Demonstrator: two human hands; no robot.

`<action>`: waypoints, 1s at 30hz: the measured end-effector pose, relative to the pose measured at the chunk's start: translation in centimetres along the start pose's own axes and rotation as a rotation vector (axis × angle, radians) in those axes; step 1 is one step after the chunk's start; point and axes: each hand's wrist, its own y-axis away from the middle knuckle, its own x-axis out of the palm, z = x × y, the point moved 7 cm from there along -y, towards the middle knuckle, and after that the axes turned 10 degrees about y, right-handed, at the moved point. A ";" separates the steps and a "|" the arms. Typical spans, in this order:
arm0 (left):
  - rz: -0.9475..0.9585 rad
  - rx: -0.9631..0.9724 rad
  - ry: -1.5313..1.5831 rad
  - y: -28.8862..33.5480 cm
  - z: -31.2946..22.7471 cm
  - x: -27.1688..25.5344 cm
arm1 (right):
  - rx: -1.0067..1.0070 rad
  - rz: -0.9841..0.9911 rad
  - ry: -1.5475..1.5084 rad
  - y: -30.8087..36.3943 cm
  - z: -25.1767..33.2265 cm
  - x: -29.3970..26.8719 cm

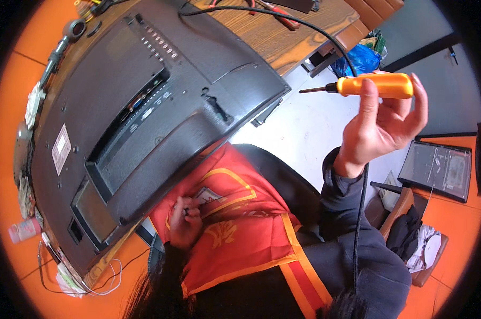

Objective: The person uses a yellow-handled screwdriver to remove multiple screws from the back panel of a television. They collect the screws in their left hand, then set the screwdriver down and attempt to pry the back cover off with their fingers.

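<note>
One screwdriver (pixel 353 85) is pinched in my right hand (pixel 381 127) at two o'clock; a loosening pinch could drop it. The monitor (pixel 144 133) sits at ten o'clock; I can't tell what my curled left hand (pixel 186 226), seven o'clock, holds.

- Screwdriver (pixel 376 85): yellow handle, black collar, thin shaft; held nearly level in the right hand (pixel 381 125), tip pointing left.
- Monitor (pixel 102 101): black, back side up, beyond the left hand (pixel 186 223), left of the right.
</note>
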 end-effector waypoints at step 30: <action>0.448 0.455 -1.421 -2.5 1.0 4.8 | 0.030 -0.108 -0.037 -0.3 -3.7 0.9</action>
